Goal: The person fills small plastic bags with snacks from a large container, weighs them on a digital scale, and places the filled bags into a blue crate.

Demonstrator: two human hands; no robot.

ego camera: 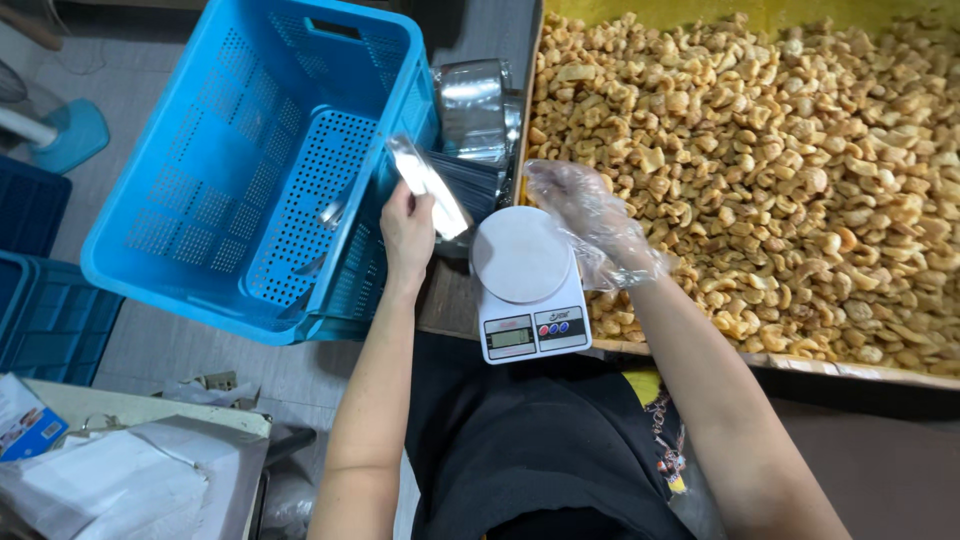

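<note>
- My worktop (455,300) carries a white digital kitchen scale (527,282) beside a wide tray (850,368) of pale fried snack pieces (760,160).
- A blue perforated plastic crate (250,160) stands at its left.

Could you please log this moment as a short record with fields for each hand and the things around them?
Left hand: bare, holds a clear-and-silver pouch over the rim of the blue crate
Right hand: in a clear plastic glove, open, hovering beside the scale at the edge of the snack pile
Scale: white, round platform bare
Snack pile: pale golden pieces filling a yellow-lined tray
Blue crate: perforated, tilted, a few pouches inside
Pouch stack: silver, between crate and tray
</note>
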